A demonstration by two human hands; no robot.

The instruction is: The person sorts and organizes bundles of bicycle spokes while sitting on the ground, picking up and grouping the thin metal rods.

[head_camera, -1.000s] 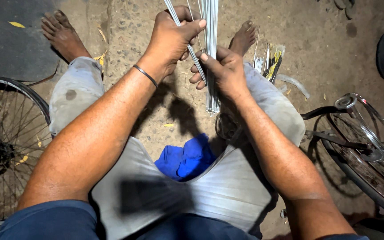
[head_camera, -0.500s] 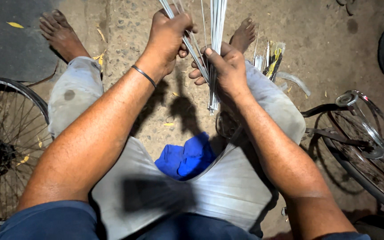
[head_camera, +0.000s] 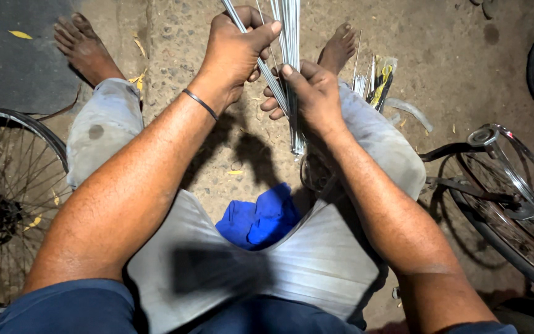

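Compared with half a second ago, almost nothing has changed: our left hand sits a little lower and its thumb now lies flat over the top of the spokes, while the bundle stands at nearly the same angle as before. This hand is curled and pinches one spoke that slants away from the rest. Our right hand is closed around the main bundle, thumb pressed on the front; the spokes run from the top edge of the view down to the ground between our knees.

We sit on rough, dusty concrete ground with bare feet stretched forward. A blue cloth lies between our thighs, and some loose tools lie just beside the right foot. A thin band is on the left wrist.

A wheel stands close at the left edge, near our left knee. A bicycle frame with a rim crowds the right side. Open ground remains ahead, beyond the feet.
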